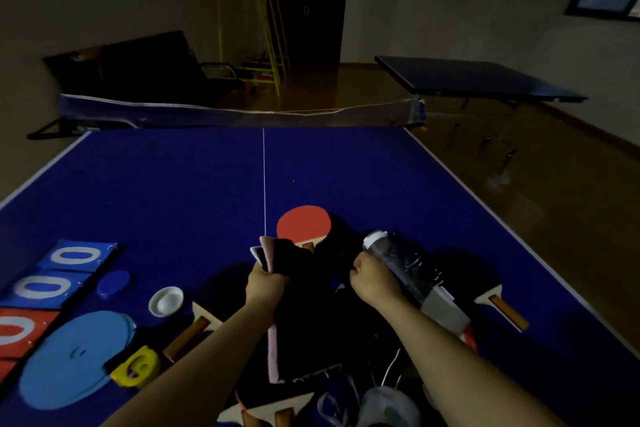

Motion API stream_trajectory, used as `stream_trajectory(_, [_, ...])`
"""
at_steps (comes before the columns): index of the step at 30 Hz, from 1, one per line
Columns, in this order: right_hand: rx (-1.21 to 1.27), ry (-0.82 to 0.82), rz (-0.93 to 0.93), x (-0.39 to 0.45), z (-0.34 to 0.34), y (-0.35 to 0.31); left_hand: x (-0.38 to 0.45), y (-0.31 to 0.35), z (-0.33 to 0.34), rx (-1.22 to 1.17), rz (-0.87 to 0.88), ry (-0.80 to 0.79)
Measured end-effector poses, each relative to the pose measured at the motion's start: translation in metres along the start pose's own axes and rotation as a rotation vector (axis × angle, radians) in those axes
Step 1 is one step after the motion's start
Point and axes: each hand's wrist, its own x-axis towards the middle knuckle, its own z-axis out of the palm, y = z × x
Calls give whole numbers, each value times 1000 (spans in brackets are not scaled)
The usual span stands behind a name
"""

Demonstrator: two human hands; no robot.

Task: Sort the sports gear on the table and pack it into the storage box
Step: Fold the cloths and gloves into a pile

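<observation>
My left hand [265,282] grips the top corner of a black cloth with a pink edge [298,319] and holds it up over the blue table [173,191]. My right hand [372,276] pinches the cloth's other dark edge, right next to a clear bottle with a white cap [401,262] lying on its side. A red-faced paddle [304,222] lies just beyond the cloth. Black-faced paddles lie at the right [485,288] and under my left forearm [207,302]. More paddle handles [277,414] and a white bundle [388,404] sit at the bottom edge. No storage box shows.
At the left lie score cards with white zeros [59,270], a light blue disc [76,357], a yellow clip-like piece [136,369], a small white dish [165,301] and a dark blue lid [113,282]. The net [242,113] crosses the far end. A second table [478,78] stands behind.
</observation>
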Motion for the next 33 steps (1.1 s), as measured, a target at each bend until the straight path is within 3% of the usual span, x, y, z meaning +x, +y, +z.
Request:
stream_trajectory(3, [-79, -41, 12, 23, 1, 21, 10, -1, 15, 64, -15, 59])
stream_trajectory(10, [-11, -164, 97, 66, 12, 40, 26, -2, 54, 218, -21, 133])
stream_trajectory(19, [-34, -152, 149, 88, 22, 55, 29, -21, 56, 118, -138, 194])
stream_trajectory(24, [-264, 56, 72, 87, 12, 58, 26, -12, 64, 162, -77, 203])
stream_trajectory(29, [-226, 79, 145, 93, -2, 73, 22, 5, 75, 196, -15, 211])
stream_trajectory(33, [-259, 236, 151, 99, -12, 88, 24, 16, 95, 289, 34, 199])
